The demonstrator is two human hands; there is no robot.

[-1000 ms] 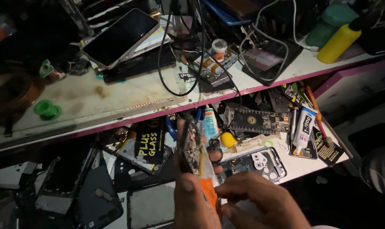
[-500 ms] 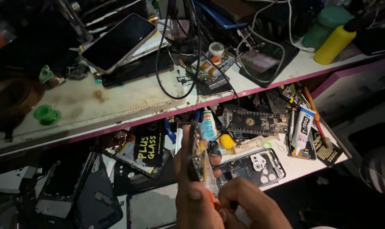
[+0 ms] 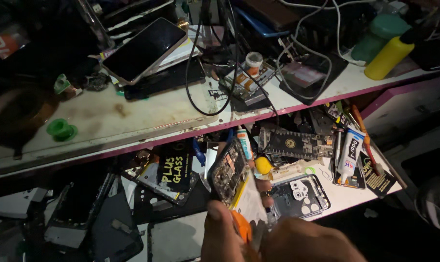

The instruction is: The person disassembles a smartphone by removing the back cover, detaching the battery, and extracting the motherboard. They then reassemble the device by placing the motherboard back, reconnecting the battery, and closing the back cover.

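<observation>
The opened phone (image 3: 232, 177) is up between both hands now, tilted so its bare circuit board and pale battery face the camera. A second ago it stood nearly edge-on, a thin sliver above the knuckles; since then it has been turned, and its whole inside shows. That suggests the person wants a clear look at the internals before working on them.

The left hand (image 3: 222, 237) grips the lower end of the phone, thumb pressed up against its near edge. The right hand (image 3: 312, 242) has shifted lower and closer to the lens and now fills the bottom right corner. It is closed, and it appears to pinch the orange tool (image 3: 242, 228) whose end lies against the phone's lower edge, though the fingers themselves are hidden and the hold cannot be confirmed.

The view has also drifted a touch, so the lower shelf (image 3: 346, 194) sits higher in the frame. On it, just behind the raised phone, lie a phone back frame (image 3: 300, 196) with camera cutouts, a white glue tube (image 3: 350, 155) and a dark box of screen glass (image 3: 174, 170). Above, on the stained worktop (image 3: 132, 121), a phone with a dark screen (image 3: 145, 48) rests propped on a stack, a yellow bottle (image 3: 387, 58) stands far right, and black cables (image 3: 205, 73) loop down over the edge.
</observation>
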